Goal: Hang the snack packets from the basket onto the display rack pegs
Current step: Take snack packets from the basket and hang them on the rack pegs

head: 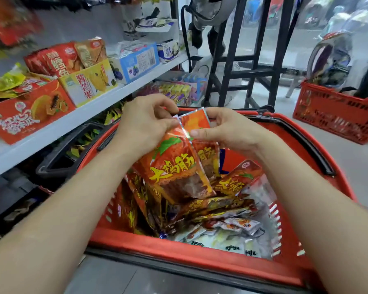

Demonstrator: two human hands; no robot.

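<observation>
A red plastic basket (191, 257) sits right below me, filled with several orange-red and white snack packets (221, 209). Above it I hold up two orange-red packets (174, 166) with yellow lettering, one in front of the other. My left hand (145, 124) pinches the top edge of the front packet. My right hand (223, 128) grips the top of the packet behind it (206, 153), thumb on the silver seal. No display rack pegs are visible.
A white shelf (89, 115) on the left carries orange, yellow and blue snack boxes. A black metal stand (238, 66) rises behind the basket. A second red basket (336, 117) stands on the floor at the right.
</observation>
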